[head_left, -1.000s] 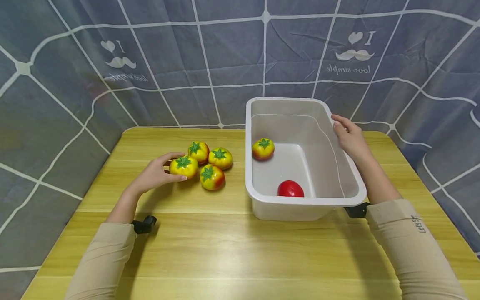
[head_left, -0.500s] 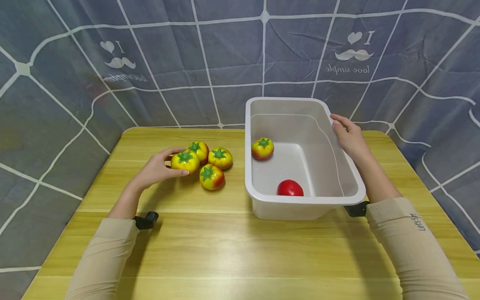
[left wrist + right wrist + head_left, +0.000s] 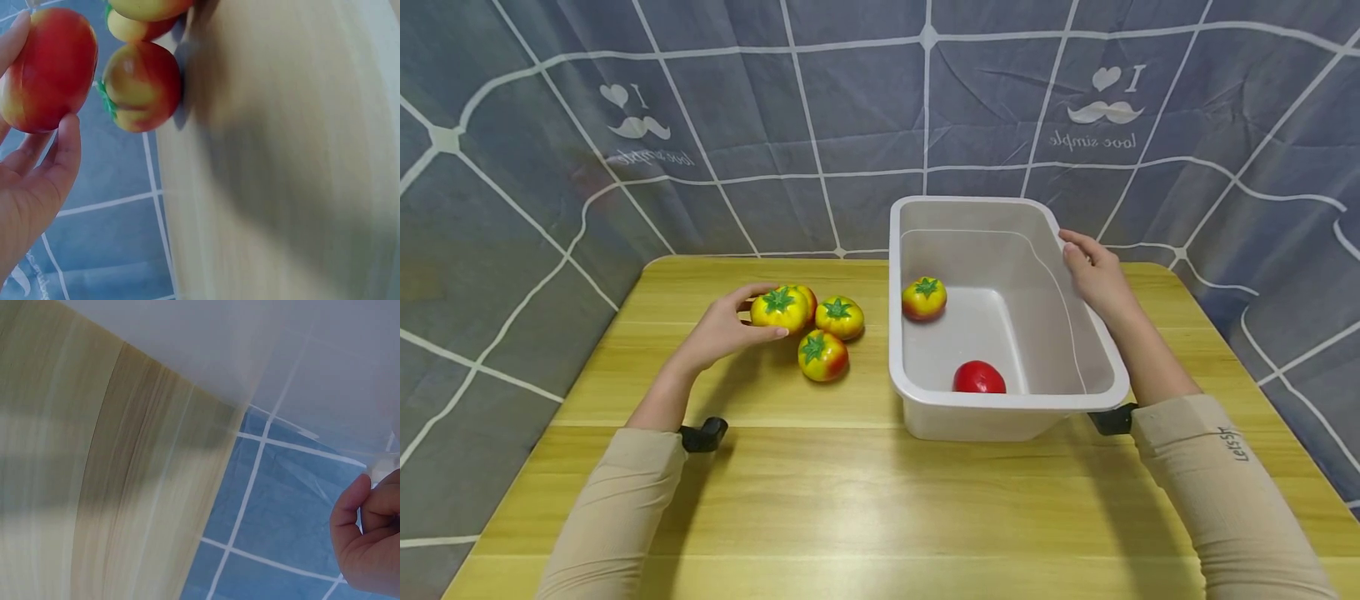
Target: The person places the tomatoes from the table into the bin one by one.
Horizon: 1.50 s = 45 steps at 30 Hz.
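My left hand [image 3: 721,333] grips a yellow-red tomato-like fruit [image 3: 779,310] with a green star-shaped top, its thumb and fingers around the sides. In the left wrist view the held fruit [image 3: 57,72] shows its red underside, raised off the table. Three similar fruits are close by: one partly hidden behind it [image 3: 807,302], another fruit [image 3: 840,317] to the right and a third fruit [image 3: 823,356] nearer the front. My right hand [image 3: 1101,279] holds the right rim of a light grey bin [image 3: 985,421], fingers curled at its edge, as the right wrist view also shows the hand [image 3: 369,537].
Inside the bin lie a yellow-red fruit [image 3: 924,298] at the left wall and a red one [image 3: 979,377] near the front. A wooden table [image 3: 820,508] carries everything. A grey-blue curtain [image 3: 865,100] with white lines hangs behind and at both sides.
The left hand has carried its fruit a little up and to the right, so it now overlaps the fruit behind. The right hand keeps its hold on the bin.
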Motion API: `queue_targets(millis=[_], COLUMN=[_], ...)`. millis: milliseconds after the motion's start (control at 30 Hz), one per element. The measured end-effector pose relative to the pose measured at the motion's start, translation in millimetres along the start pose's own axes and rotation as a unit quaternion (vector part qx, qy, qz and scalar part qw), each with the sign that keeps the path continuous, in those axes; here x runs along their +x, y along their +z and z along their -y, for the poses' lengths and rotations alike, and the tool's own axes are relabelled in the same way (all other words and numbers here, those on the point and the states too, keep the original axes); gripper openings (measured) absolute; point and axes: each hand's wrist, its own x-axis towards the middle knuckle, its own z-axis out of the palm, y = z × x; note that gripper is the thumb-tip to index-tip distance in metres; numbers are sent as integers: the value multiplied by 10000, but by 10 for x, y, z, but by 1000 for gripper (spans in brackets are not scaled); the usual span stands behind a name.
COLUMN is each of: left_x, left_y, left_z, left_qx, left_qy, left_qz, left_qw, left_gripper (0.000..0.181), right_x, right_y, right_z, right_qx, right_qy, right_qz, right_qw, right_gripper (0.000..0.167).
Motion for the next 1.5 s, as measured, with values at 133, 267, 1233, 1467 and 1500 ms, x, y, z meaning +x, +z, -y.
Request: queue_targets(millis=[133, 267, 1233, 1467, 1500], left_x=[27, 50, 216, 201, 199], left_y=[15, 29, 186, 217, 220], left_z=[-64, -137, -608, -745, -766], left_qx=[-56, -93, -272, -253, -242], left_qy=[37, 32, 272, 384, 397], left_qz=[-142, -244, -564, -576, -579], left_qw=[9999, 9997, 9977, 9973, 9972], left_gripper=[72, 70, 70, 70, 70], right_x=[2, -4, -1, 3, 4], right_y=[0, -5, -10, -7, -6], right_z=[1, 3, 3, -1, -1], right_qx=[-44, -44, -135, -101, -99], right_qy=[-12, -3, -60, -108, -104], right_qz=[-25, 10, -102, -56, -59], right_qw=[10000, 10000, 9998, 9999, 9999], right_gripper=[52, 52, 52, 52, 52])
